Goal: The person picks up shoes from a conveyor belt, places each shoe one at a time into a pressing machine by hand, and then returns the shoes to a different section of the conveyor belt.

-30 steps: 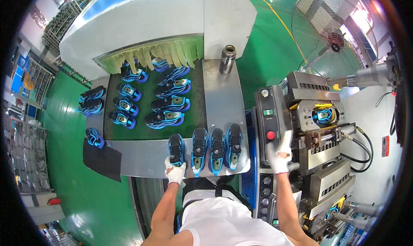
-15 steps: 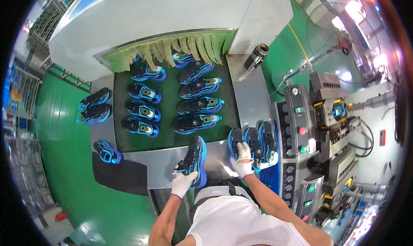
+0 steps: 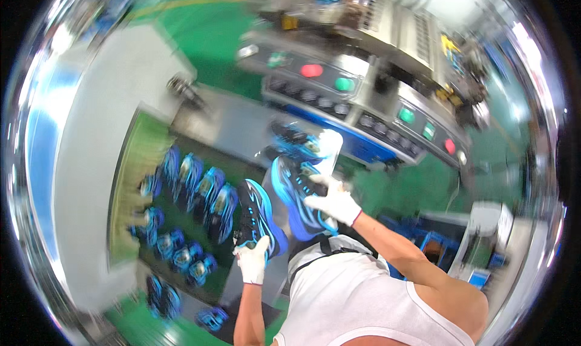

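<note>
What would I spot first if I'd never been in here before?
Probably the black-and-blue sneaker in the gloved left hand and another sneaker in the gloved right hand, mid-picture. Next, the bright red button and green button on the control panel at top centre. More sneakers sit in rows on the dark green conveyor belt, lower left.

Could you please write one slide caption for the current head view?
White-gloved left hand and right hand each hold a black-and-blue shoe near a conveyor of similar shoes.

Shoe factory — control panels (image 3: 327, 73), sneakers (image 3: 290, 194)
</note>
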Demonstrator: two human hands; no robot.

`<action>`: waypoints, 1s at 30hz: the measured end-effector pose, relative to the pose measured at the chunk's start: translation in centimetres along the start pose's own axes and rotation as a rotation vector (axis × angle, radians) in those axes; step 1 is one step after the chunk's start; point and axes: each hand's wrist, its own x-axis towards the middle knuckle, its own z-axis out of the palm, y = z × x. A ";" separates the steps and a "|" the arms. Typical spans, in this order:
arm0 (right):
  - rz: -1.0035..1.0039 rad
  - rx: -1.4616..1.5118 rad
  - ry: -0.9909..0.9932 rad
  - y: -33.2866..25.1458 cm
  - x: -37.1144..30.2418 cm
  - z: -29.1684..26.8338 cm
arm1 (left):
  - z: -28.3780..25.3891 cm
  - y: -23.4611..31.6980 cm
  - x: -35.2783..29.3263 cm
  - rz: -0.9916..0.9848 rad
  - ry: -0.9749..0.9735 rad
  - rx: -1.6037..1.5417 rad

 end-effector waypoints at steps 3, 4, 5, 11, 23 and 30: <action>0.026 0.136 0.256 2.1 -6.4 -5.9 | 4.5 9.8 -3.1 0.322 -0.118 0.203; 0.077 0.167 0.360 2.8 -8.9 -8.1 | 6.6 11.8 -4.2 0.398 -0.172 0.237; 0.109 0.105 0.487 4.8 -11.2 -10.6 | 9.3 14.0 -5.5 0.417 -0.331 0.189; 0.305 0.501 1.243 12.2 -29.2 -19.8 | 23.3 23.2 -19.7 0.967 -0.624 0.383; 1.057 -0.030 2.205 25.7 -58.4 -26.8 | 52.0 25.9 -57.7 1.962 -1.349 0.567; 1.344 0.004 1.823 30.0 -63.6 -37.5 | 61.1 22.8 -64.1 1.854 -1.574 0.437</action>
